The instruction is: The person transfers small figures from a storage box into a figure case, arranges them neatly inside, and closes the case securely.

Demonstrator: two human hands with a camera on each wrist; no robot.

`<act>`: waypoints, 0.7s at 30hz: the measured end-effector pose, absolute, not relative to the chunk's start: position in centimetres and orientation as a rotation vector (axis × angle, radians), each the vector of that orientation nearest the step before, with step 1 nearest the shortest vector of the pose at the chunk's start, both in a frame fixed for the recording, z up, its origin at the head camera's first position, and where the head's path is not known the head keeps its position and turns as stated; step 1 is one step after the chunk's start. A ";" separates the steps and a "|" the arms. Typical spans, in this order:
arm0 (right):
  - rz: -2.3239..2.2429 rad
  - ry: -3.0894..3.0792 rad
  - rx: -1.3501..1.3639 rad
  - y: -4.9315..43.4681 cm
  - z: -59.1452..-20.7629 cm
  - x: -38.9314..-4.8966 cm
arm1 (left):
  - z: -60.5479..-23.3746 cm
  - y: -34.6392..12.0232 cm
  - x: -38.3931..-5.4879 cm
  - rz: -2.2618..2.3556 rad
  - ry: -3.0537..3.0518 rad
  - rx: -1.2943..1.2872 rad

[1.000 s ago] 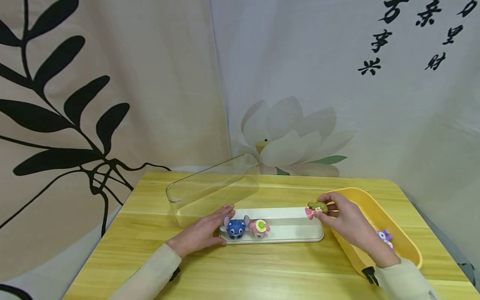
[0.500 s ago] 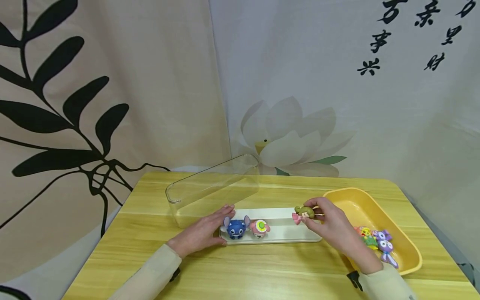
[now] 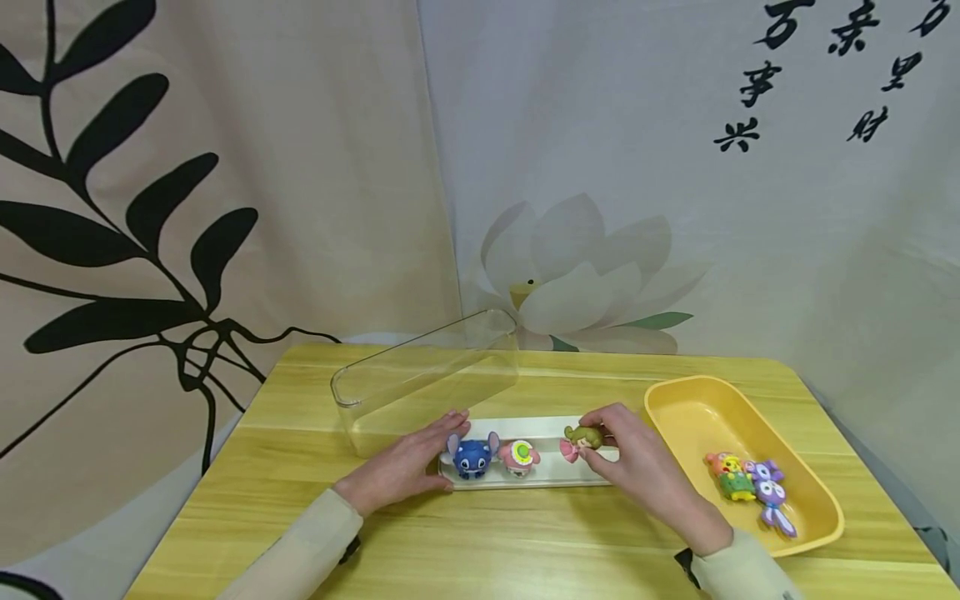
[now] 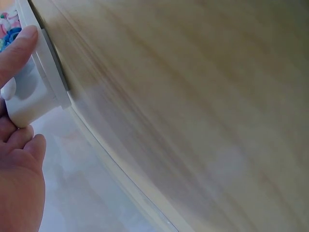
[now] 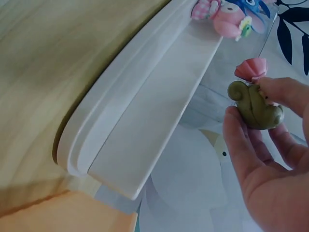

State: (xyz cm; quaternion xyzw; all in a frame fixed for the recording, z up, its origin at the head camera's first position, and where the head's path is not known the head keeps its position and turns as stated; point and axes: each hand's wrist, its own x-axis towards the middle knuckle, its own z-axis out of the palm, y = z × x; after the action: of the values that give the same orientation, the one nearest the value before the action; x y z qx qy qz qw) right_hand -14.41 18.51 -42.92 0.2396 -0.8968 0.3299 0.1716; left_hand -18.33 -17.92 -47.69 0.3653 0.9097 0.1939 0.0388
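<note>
My right hand (image 3: 637, 454) pinches a small doll figurine (image 3: 584, 437) with olive-green hair and a pink skirt-like part, tilted over the right half of a white stepped display base (image 3: 547, 477). In the right wrist view the figurine (image 5: 256, 105) sits between thumb and fingertips, above the step. My left hand (image 3: 401, 467) grips the base's left end; in the left wrist view the thumb (image 4: 19, 50) lies along one edge and the fingers curl around the other side. On the lower step stand a blue big-eared figurine (image 3: 472, 457) and a pink figurine (image 3: 518, 457) side by side.
A yellow tray (image 3: 705, 396) at the right holds a purple figurine (image 3: 771, 493) and a colourful green-and-yellow figurine (image 3: 733, 477). Behind the base stands a clear plastic cover (image 3: 427, 375). All rest on a wooden table (image 3: 480, 550) with a printed curtain (image 3: 360, 208) behind it.
My right hand has carried the doll figurine leftward from beside the yellow tray to over the base, uncovering the figurines in the tray. My left hand has stayed in place.
</note>
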 end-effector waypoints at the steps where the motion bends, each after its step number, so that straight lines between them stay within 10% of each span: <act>1: 0.939 -2.549 0.682 18.4 -43.0 -14.4 | -47.7 -17.9 -18.3 0.596 2.790 1.122; 21: 0.792 -2.648 0.703 16.6 -44.8 -14.8 | -47.6 -17.9 -18.3 0.601 2.786 1.105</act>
State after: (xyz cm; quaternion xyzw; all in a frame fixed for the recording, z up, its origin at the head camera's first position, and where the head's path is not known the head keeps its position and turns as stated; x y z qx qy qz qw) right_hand -14.81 16.64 -44.78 0.2438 -0.9188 0.2748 0.1441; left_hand -18.28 -17.89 -47.64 0.3612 0.9106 0.1965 0.0425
